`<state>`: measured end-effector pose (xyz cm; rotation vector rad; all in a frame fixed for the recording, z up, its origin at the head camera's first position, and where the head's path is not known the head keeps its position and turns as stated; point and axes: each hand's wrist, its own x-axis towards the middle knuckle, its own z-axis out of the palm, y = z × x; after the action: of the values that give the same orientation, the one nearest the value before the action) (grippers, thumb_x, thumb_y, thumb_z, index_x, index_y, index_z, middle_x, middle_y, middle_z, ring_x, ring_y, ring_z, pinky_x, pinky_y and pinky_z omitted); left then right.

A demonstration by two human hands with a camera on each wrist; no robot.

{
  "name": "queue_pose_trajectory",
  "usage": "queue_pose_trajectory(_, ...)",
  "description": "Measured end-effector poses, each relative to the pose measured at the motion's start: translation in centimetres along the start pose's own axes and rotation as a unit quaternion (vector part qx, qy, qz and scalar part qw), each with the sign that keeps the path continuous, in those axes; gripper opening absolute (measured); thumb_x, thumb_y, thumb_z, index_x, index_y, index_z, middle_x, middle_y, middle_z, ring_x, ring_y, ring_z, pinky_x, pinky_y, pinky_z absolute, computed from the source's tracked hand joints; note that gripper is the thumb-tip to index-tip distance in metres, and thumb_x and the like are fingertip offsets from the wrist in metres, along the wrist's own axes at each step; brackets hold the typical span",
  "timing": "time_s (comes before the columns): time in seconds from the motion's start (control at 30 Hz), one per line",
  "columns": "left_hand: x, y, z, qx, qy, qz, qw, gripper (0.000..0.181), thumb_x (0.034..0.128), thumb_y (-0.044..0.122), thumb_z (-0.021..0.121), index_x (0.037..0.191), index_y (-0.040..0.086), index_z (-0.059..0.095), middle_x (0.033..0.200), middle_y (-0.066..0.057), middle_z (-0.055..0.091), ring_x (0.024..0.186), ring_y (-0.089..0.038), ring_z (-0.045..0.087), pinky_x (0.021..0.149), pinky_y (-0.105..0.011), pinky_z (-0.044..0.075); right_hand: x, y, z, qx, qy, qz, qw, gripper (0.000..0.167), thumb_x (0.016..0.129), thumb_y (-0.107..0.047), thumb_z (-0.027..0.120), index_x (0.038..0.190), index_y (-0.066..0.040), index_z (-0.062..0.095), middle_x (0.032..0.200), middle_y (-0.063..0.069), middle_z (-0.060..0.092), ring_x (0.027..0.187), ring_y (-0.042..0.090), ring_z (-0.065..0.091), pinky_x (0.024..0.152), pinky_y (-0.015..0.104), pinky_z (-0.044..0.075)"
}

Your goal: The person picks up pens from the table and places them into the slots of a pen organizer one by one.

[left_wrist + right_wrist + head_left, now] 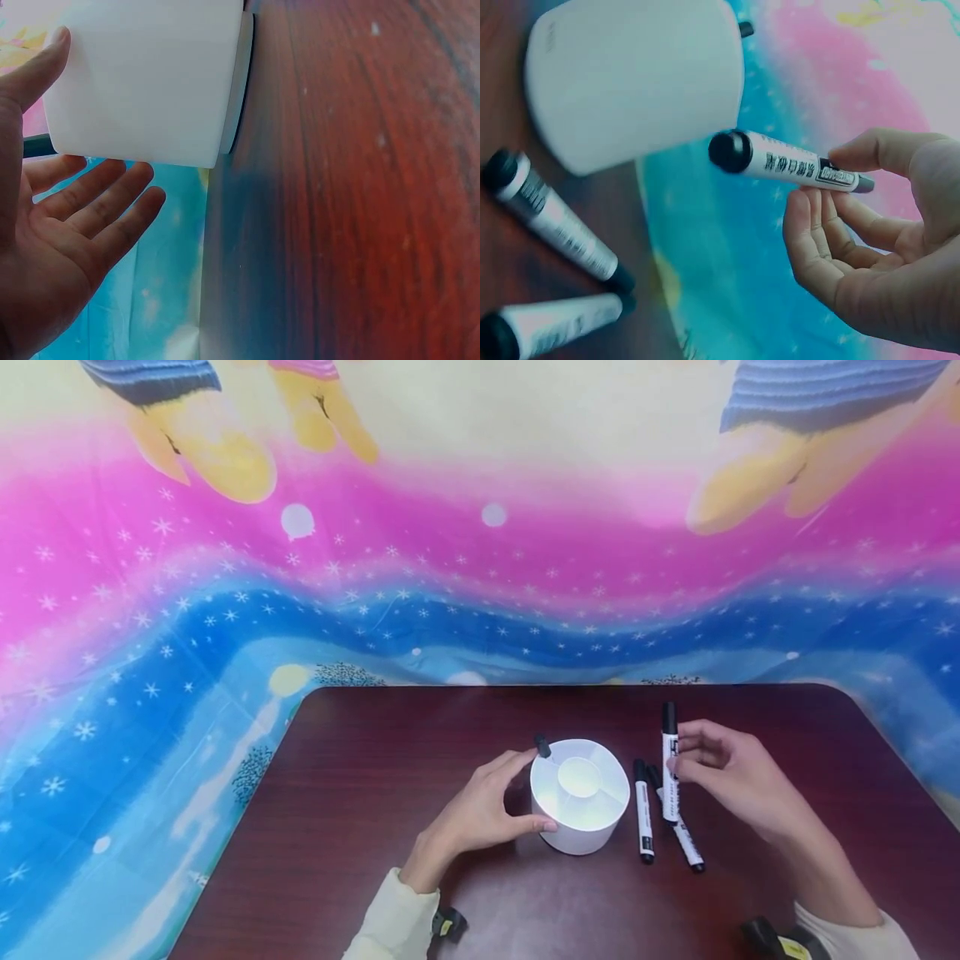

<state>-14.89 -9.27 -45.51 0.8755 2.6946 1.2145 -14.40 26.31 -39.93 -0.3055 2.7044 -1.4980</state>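
I see two markers [644,818] lying on the table [337,777], nearer its right edge than its left. Beside them, the left hand [480,806] rests thumb and spread fingers against a white holder [583,841]; the right hand [741,777] pinches a third marker [671,768] above the table.

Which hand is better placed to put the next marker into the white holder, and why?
Probably the right hand: it pinches a marker beside the white holder, while the left hand touches the holder's side.
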Motion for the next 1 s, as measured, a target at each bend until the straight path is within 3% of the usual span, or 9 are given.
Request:
queue_pose_trajectory(0.17, -0.1, -0.1, 0.0, 0.000, 0.001, -0.002, 1.0000, 0.097, 0.0829, 0.047, 0.093, 0.164, 0.025, 0.045, 0.148, 0.004, 0.063, 0.140, -0.016, 0.058, 0.119, -0.044, 0.050, 0.4, -1.8, 0.7, 0.071, 0.010, -0.028, 0.9970, 0.036, 0.102, -0.003, 0.071, 0.135, 0.004, 0.059, 0.108, -0.016, 0.074, 0.096, 0.001, 0.074, 0.083, 0.016, 0.061)
queue_pose_trajectory(0.43, -0.1, 0.0, 0.0, 0.003, -0.001, -0.008, 1.0000, 0.097, 0.0830, 0.047, 0.093, 0.164, 0.024, 0.045, 0.148, 0.004, 0.063, 0.141, -0.016, 0.057, 0.119, -0.044, 0.050, 1.5, -3.3, 1.8, 0.128, 0.010, -0.038, 0.9910, 0.038, 0.100, 0.000, 0.072, 0.135, -0.005, 0.058, 0.109, -0.013, 0.075, 0.097, 0.002, 0.075, 0.083, 0.020, 0.063)
queue_pose_trajectory(0.63, 0.0, 0.1, 0.0, 0.009, -0.004, -0.009, 0.9999, 0.097, 0.0832, 0.048, 0.092, 0.164, 0.022, 0.045, 0.149, 0.004, 0.062, 0.142, -0.016, 0.057, 0.120, -0.044, 0.050, 2.1, -3.6, 2.1, 0.142, 0.017, -0.038, 0.9889, 0.038, 0.101, -0.001, 0.071, 0.135, 0.002, 0.055, 0.106, -0.013, 0.074, 0.092, 0.004, 0.076, 0.079, 0.023, 0.064)
queue_pose_trajectory(1.0, 0.0, 0.0, 0.1, 0.013, -0.001, -0.008, 0.9999, 0.098, 0.0832, 0.049, 0.092, 0.164, 0.022, 0.045, 0.149, 0.004, 0.062, 0.141, -0.016, 0.057, 0.120, -0.042, 0.050, 2.6, -3.2, 2.8, 0.113, 0.019, -0.039, 0.9927, 0.038, 0.106, -0.008, 0.068, 0.136, 0.009, 0.054, 0.104, -0.017, 0.071, 0.090, 0.003, 0.076, 0.079, 0.025, 0.066)
